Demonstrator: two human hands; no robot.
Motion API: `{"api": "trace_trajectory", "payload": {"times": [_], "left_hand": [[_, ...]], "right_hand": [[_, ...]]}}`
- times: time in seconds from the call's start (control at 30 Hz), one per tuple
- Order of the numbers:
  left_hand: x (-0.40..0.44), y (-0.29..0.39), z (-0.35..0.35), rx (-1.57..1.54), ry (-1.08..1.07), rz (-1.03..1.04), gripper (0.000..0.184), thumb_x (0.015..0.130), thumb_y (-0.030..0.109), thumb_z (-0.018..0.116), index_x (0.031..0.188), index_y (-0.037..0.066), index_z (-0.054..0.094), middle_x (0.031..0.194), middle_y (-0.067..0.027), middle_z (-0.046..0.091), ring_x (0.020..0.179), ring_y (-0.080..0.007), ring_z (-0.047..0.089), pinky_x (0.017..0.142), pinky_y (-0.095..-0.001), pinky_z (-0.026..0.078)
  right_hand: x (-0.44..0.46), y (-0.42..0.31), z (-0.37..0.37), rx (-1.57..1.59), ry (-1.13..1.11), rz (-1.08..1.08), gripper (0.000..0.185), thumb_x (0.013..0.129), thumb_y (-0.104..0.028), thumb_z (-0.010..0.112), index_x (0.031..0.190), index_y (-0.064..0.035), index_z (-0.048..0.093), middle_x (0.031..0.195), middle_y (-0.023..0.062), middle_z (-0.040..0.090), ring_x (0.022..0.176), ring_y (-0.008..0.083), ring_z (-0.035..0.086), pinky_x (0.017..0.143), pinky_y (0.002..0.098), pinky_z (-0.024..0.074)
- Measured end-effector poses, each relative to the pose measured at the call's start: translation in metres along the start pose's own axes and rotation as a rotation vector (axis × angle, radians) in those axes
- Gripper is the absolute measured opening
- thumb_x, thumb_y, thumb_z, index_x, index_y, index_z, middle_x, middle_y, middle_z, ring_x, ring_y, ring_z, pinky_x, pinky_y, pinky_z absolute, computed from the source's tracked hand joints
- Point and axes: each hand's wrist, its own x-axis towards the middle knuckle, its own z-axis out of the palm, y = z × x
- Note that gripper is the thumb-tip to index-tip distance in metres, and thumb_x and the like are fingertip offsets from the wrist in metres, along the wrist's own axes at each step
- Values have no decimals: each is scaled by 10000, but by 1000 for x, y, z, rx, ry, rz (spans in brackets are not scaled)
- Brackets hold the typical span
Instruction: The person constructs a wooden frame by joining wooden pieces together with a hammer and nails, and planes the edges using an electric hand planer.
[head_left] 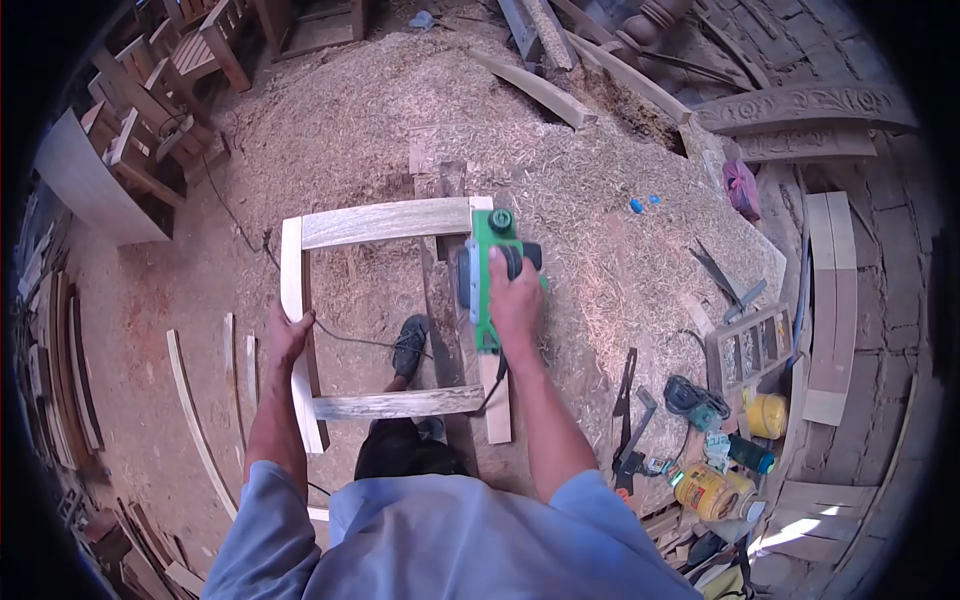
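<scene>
My right hand [517,298] is wrapped round the handle of a green electric planer [482,285]. The planer sits on the right rail of a pale wooden frame [385,223], near that rail's far end. My left hand [289,333] grips the frame's left rail [292,265] about halfway along, its thumb over the inner edge. Two crosspieces join the rails, the far one slightly curved and the near one [400,403] grey-streaked. A dark power cord [499,378] runs back from the planer beside my right forearm.
Wood shavings [590,270] cover the bench and floor. At right lie a sander-like power tool [690,398], yellow jars [705,492] and an angled metal tool [640,425]. A carved beam [810,105] is far right. Wooden chairs [205,50] stand far left; a cord [228,208] crosses the floor.
</scene>
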Motion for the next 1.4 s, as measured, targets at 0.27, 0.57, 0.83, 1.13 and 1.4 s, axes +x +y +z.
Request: {"api": "trace_trajectory", "payload": {"times": [0.27,0.57,0.83,1.13,1.4], "left_hand": [[4,-31,4,-13,-37,-114,742,886,235,866,1491,-36,533,1314,-201,722,1196,-297,701,1065,-425,539],[10,-44,2,-51,-83,-83,785,904,273,861,1542,-20,511,1322,-181,727,1196,-274,702,1071,-405,539],[7,-35,2,28,-81,-65,799,907,317,869,1538,-23,515,1332,-186,736,1198,-282,707,1069,-412,539],[11,-39,-3,-16,-121,-64,827,899,252,867,1581,-10,481,1381,-195,711,1248,-312,689,1109,-424,521],[8,-26,-6,75,-113,-106,908,871,290,866,1635,43,441,1431,-232,687,1313,-351,674,1150,-449,498]], "right_hand": [[92,-18,51,118,-51,-46,726,1000,-646,677,1058,75,737,985,346,757,973,531,741,875,574,569],[-109,43,-81,14,-132,53,569,1022,-546,716,1148,9,726,963,257,745,933,452,733,831,536,553],[-355,167,-160,-15,-134,258,449,986,-416,799,1150,-15,678,903,278,721,850,504,718,756,548,560],[-329,153,-131,49,-47,210,398,1038,-401,755,1002,-20,648,682,134,659,587,281,686,577,454,523],[-264,122,-106,13,-8,140,426,984,-412,810,1002,-8,676,772,248,700,721,484,717,655,549,548]]}}
